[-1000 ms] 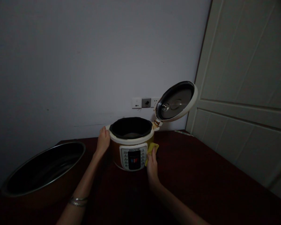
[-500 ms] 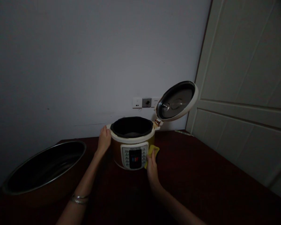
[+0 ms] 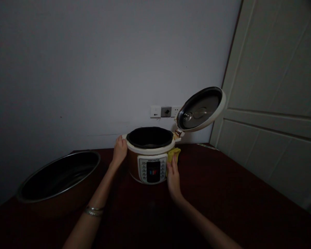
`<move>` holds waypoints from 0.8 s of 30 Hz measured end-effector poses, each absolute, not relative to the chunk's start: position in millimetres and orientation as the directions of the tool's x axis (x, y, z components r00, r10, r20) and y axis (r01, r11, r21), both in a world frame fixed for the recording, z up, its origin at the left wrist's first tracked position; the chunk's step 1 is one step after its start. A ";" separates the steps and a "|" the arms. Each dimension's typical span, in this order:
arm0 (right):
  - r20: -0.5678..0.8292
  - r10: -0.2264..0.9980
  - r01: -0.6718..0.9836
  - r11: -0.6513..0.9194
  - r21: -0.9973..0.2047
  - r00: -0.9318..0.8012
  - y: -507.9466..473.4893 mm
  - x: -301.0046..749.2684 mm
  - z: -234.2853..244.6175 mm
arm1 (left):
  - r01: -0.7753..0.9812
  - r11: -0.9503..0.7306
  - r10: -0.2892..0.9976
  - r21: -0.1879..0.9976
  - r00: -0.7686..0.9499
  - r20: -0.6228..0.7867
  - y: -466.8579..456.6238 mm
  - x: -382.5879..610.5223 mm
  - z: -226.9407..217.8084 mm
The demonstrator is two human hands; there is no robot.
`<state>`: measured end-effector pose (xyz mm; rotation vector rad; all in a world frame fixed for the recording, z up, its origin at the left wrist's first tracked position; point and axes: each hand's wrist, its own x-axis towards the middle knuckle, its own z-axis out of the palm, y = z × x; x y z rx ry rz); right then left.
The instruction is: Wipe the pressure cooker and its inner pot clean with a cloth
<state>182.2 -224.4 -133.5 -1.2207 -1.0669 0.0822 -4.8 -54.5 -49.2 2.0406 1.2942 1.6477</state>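
An electric pressure cooker (image 3: 133,165) with a white rim and a front button panel stands on the dark red table. Its round lid (image 3: 199,110) is raised on the hinge at the right, and the pot inside looks dark. My left hand (image 3: 120,151) is closed around the white handle on the cooker's left rim. With the fingers of my right hand (image 3: 173,178) I press a yellow cloth (image 3: 174,153) against the cooker's right side; part of the cloth is hidden behind the fingers. Silver bangles circle my left wrist.
A large dark-lined oval pan (image 3: 59,199) stands on the table (image 3: 223,193) at the left. Behind the cooker is a pale wall with sockets (image 3: 166,111). A light panelled door (image 3: 269,103) rises at the right.
My right hand and the yellow cloth have moved up along the cooker's right side. My left hand keeps its hold on the handle. The whole view has shifted slightly.
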 end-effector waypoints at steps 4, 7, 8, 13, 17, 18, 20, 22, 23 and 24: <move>0.840 0.543 0.852 0.438 -0.287 0.003 -245.8 164.5 -109.4 | 0.521 -0.587 0.723 0.620 -0.008 0.691 -55.0 -5.0 -48.3; 0.745 0.538 0.865 0.491 0.104 -0.395 -241.7 157.1 -87.1 | 0.534 -0.602 0.713 0.594 0.024 0.701 -57.4 -6.2 -45.9; 0.707 0.536 0.847 0.503 0.171 -0.461 -237.1 152.2 -82.8 | 0.535 -0.605 0.713 0.590 0.033 0.701 -58.4 -6.8 -45.0; 0.670 0.521 0.821 0.516 0.246 -0.528 -214.7 118.2 -82.7 | 0.499 -0.587 0.744 0.638 0.020 0.668 -63.2 -12.3 -40.0; 0.661 0.549 0.828 0.522 0.206 -0.511 -226.0 127.4 -82.6 | 0.501 -0.574 0.761 0.647 0.035 0.648 -67.7 -16.1 -37.0; 0.660 0.564 0.839 0.507 0.198 -0.496 -232.3 136.1 -81.5 | 0.502 -0.575 0.761 0.646 0.037 0.648 -68.4 -16.3 -36.8; 0.665 0.595 0.867 0.467 0.171 -0.452 -245.1 155.5 -79.5 | 0.493 -0.573 0.764 0.655 0.030 0.645 -68.4 -15.7 -36.8; 0.679 0.610 0.888 0.439 0.138 -0.408 -254.3 170.7 -78.5 | 0.460 -0.546 0.787 0.700 -0.006 0.617 -65.8 -15.2 -37.1; 0.686 0.610 0.891 0.437 0.126 -0.396 -256.8 174.6 -77.8 | 0.432 -0.521 0.806 0.736 -0.034 0.591 -63.6 -15.5 -37.0; 0.689 0.609 0.890 0.440 0.119 -0.393 -257.7 175.5 -76.7 | 0.394 -0.493 0.828 0.776 -0.061 0.557 -61.0 -16.5 -36.8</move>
